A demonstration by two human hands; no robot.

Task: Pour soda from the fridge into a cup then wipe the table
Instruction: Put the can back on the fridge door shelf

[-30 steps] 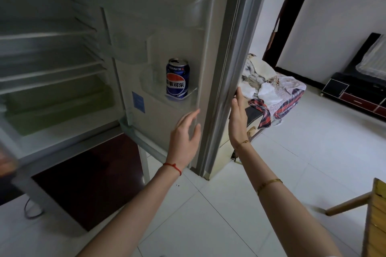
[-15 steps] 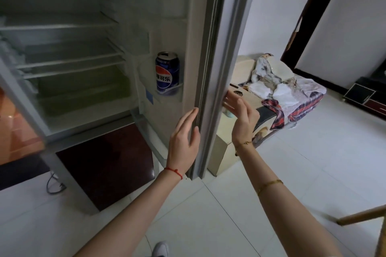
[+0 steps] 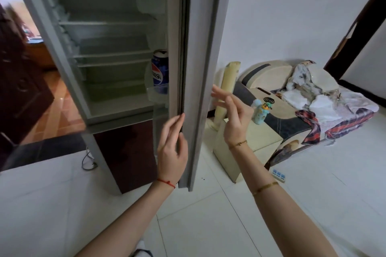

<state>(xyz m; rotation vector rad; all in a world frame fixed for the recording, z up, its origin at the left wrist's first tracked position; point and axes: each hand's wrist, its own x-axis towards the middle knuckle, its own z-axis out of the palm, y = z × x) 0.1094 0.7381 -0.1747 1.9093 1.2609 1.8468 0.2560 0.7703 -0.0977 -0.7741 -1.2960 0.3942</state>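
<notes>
Soda can [image 3: 160, 70] on door shelf, above left-hand fingers [image 3: 175, 125].

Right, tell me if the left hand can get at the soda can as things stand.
Probably yes. The left hand is open at the inner edge of the fridge door, and the soda can stands upright in the door shelf just above it. Nothing shows between them, though the door edge hides part of the can.
</notes>
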